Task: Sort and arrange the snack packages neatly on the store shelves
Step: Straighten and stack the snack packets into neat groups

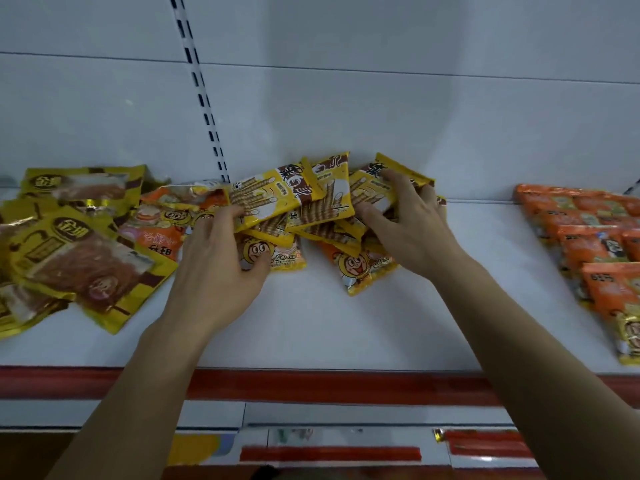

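White shelving fills the view: a white shelf (311, 327) with a red front strip (329, 384) is backed by a pale panel and a slotted upright (204, 98). At the middle rear of the shelf a loose heap of yellow wafer-roll packets (273, 197) is gathered between both hands. The left hand (221, 265) is curled at the heap's left edge, its fingers (228, 213) gripping the front packet while the thumb presses an orange-and-yellow cartoon-face packet (277, 252) beneath. The right hand (412, 226) is laid over the heap's right side, fingers (398, 181) spread and bent, clamped on another wafer-roll packet (377, 192). A second cartoon-face packet (363, 268) is seen half under the heap, just beside the right wrist. To the left, yellow dried-meat packets (79, 258) are strewn untidily, overlapping orange packets (162, 216) that touch the heap. Well apart on the right, orange packets (588, 233) are laid in overlapping rows.
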A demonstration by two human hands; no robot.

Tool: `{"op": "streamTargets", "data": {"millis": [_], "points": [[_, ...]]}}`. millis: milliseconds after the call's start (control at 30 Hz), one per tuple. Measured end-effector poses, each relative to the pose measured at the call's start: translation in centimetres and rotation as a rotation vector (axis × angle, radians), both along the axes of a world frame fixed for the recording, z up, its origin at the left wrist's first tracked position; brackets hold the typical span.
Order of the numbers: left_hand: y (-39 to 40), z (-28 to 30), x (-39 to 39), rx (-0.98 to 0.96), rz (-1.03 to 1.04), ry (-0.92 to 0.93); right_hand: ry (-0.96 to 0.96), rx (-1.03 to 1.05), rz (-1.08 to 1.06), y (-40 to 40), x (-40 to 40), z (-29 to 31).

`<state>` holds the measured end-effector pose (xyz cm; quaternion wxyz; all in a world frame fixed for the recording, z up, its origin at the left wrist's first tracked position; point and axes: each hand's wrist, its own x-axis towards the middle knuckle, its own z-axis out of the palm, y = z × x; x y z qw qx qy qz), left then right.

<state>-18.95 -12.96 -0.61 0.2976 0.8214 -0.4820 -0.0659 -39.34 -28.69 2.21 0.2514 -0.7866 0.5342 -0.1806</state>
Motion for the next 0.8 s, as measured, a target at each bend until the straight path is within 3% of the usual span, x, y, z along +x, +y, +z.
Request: {"op": "streamTargets", "data": {"millis": [133, 267, 400, 467, 567, 667, 800], "points": [[0.7, -0.1, 1.2, -0.028, -0.022, 0.013, -0.024, -0.001, -0.012, 0.7, 1.6, -0.4], [1.1, -0.1, 1.0, -0.043, -0.049, 0.010, -0.216, -0.033, -0.047, 1.1, 0.7, -0.6], [1.3, -0.1, 0.9, -0.097, -0.034, -0.017, -0.281, -0.293, -0.100, 3.5, -1.2, -0.4], [1.3, 0.3, 0.3, -0.183, -0.030, -0.094, -0.245, -0.387, -0.055, 5.3, -1.3, -0.8], [0.9, 1.3, -1.5, -0.270, -0.102, -0.138, -0.050, -0.361, 0.073, 6.8, -0.6, -1.8], [0.4, 1.9, -3.4, -0.211, -0.213, 0.001, 0.110, -0.412, 0.150, 6.8, -0.2, -2.4], [0.0, 1.3, -4.7, -0.086, -0.233, 0.112, 0.064, -0.386, 0.169, 6.6, -1.1, -2.5]]}}
